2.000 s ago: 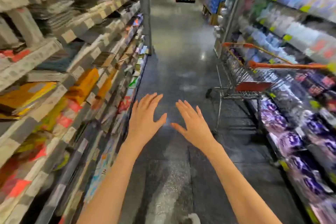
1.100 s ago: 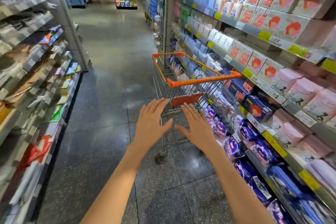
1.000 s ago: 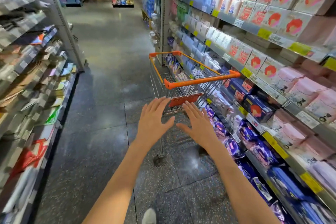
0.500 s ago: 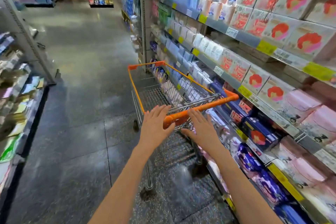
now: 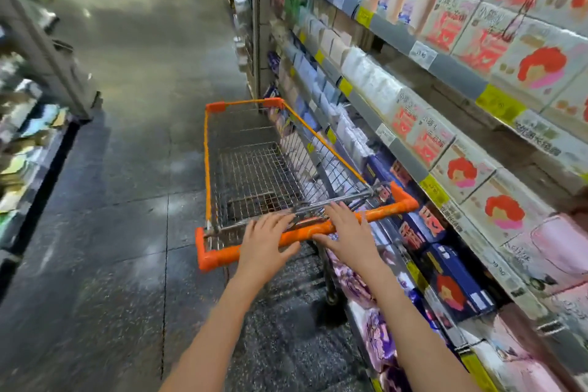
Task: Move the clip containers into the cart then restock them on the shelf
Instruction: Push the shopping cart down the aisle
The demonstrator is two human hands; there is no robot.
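A wire shopping cart (image 5: 254, 169) with orange rims stands in the aisle, its basket holding nothing. Its orange handle bar (image 5: 388, 210) runs across in front of me. My left hand (image 5: 264, 242) lies over the handle with fingers straight and spread. My right hand (image 5: 346, 232) is likewise spread over the bar, a little to the right, thumb under it. Neither hand curls round the handle. No clip containers are in view.
Shelves (image 5: 445, 73) of boxed and wrapped paper goods line the right side, close beside the cart. A stationery shelf (image 5: 28, 137) runs along the left. The dark tiled floor (image 5: 127, 200) stretches ahead between them.
I have turned from the left shelf toward the cart and walked up to it. Both hands, held out spread, have come down onto the orange handle.
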